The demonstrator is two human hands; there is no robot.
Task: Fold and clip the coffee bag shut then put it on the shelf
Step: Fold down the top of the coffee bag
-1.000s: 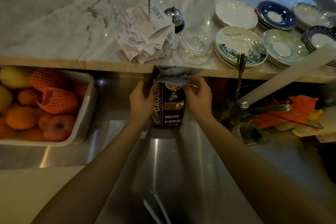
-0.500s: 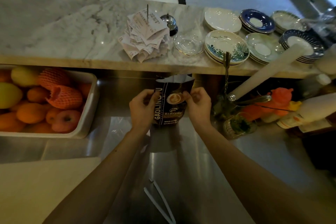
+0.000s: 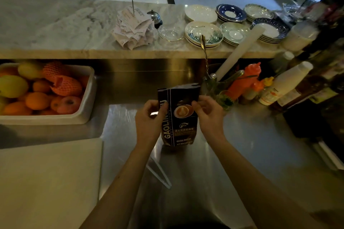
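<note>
The coffee bag (image 3: pixel 179 115) stands on the steel counter (image 3: pixel 251 145), right of the fruit tub (image 3: pixel 87 98), with the left hand (image 3: pixel 149 120) and right hand (image 3: pixel 208 112) pinching its sides, and its top has sprung back up (so folding must start again).

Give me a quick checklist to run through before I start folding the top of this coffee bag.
1. Bag upright on the steel counter: ok. The coffee bag stands on its base.
2. Both hands on it: ok. The left hand grips one side edge, the right hand the other.
3. Top ready to fold: ok. The top edge stands up, unfolded and free above the fingers.
4. Clip within reach: ok. The white clip lies on the counter just in front of the bag, between the forearms.
5. Bag's fill level: cannot tell, the inside is hidden.
6. Shelf space free: cannot tell, no shelf is identifiable.
</note>
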